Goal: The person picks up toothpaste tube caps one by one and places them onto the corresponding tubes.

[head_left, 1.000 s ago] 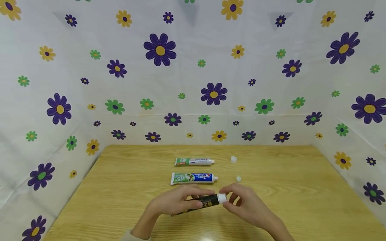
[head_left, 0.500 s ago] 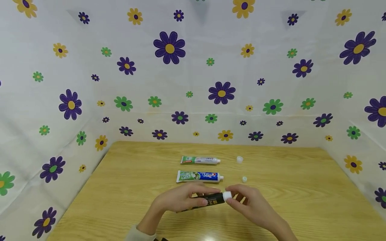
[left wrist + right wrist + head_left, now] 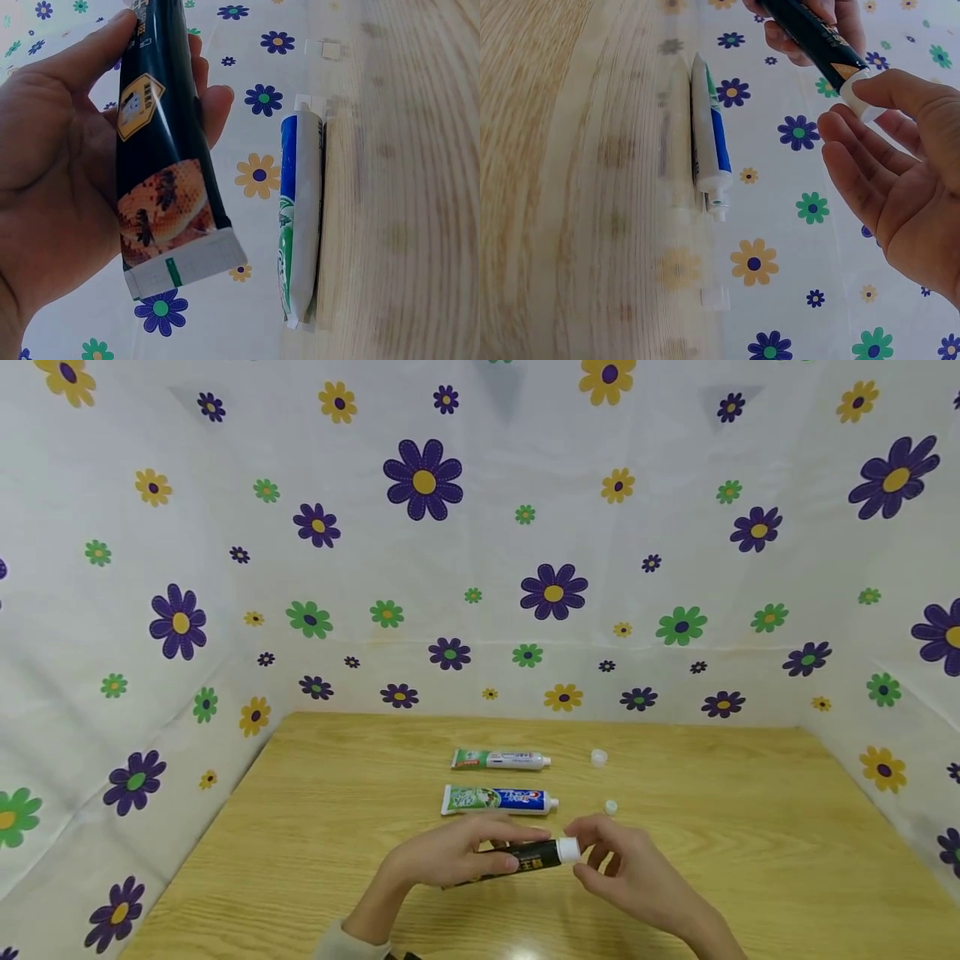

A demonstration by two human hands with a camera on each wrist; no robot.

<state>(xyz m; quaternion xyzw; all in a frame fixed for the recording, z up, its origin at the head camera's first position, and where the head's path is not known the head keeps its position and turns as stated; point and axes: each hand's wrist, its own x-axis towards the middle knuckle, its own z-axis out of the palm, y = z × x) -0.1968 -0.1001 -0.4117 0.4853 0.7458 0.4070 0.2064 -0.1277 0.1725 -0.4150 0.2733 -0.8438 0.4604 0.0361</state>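
Note:
My left hand [image 3: 457,852] grips a black toothpaste tube [image 3: 161,112], thumb on the near side and fingers along the far side. Its white crimped end faces the left wrist camera, below a honeycomb picture with bees. The white cap [image 3: 568,849] sits on the tube's right end. Around that cap, my right hand [image 3: 637,868] has its fingers loosely bent and spread. In the head view the thumb shows slightly below the cap and the index fingertip right at its upper edge. The right wrist view has the thumb overlapping the cap [image 3: 861,96].
Beyond my hands lie a blue-and-green toothpaste tube [image 3: 498,800] and, farther back, a white-and-green one [image 3: 501,760], both with bare nozzles pointing right. A small cap [image 3: 611,807] and a larger white cap [image 3: 598,758] lie to their right on the wooden table [image 3: 337,802]. Flowered cloth [image 3: 480,543] encloses the table.
The head view has shifted, so everything sits farther right. My right thumb and fingers have loosened from the cap; the left hand keeps its grip on the black tube.

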